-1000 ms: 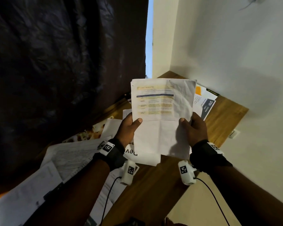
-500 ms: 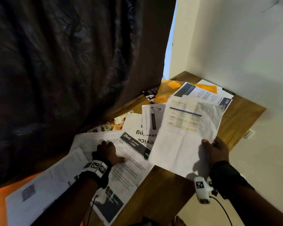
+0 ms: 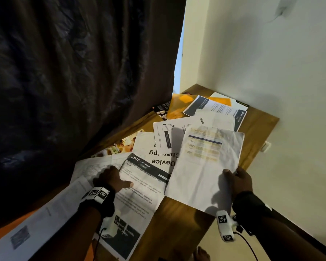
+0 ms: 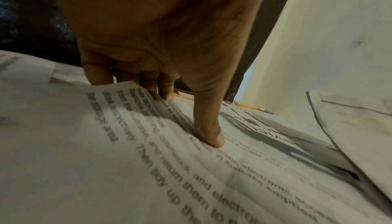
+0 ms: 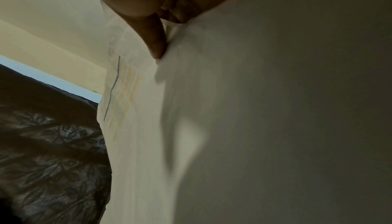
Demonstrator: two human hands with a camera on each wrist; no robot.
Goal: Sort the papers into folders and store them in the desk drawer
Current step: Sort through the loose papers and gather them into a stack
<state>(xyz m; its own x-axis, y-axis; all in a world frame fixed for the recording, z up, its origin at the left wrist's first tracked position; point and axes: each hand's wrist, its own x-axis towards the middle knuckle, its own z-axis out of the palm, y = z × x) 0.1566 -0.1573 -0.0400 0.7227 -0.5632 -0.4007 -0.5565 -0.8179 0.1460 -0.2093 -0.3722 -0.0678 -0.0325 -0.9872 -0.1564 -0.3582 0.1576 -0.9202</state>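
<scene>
Loose printed papers cover the wooden desk (image 3: 258, 132). My right hand (image 3: 235, 178) pinches the lower right edge of a creased white sheet with a yellow table (image 3: 203, 166), held just above the pile; in the right wrist view the thumb (image 5: 155, 43) lies on the sheet (image 5: 137, 110). My left hand (image 3: 113, 179) is on the "2945 Bedroom" sheet (image 3: 145, 178). In the left wrist view its thumb (image 4: 210, 135) presses on top of that sheet (image 4: 148, 160), and the fingers (image 4: 157, 90) curl at its raised left edge. An orange folder (image 3: 179, 106) lies at the far end under other sheets.
A dark curtain (image 3: 83, 72) hangs along the desk's left side and a white wall (image 3: 271, 72) stands close on the right. A "Device Charging" sheet (image 3: 154, 153) sits mid-pile. A long white sheet (image 3: 45, 219) overhangs at the near left. Bare wood (image 3: 181, 219) shows near the front edge.
One second ago both hands held the table sheet upright. The left hand let go and dropped onto the pile; the right hand lowered the sheet to the right.
</scene>
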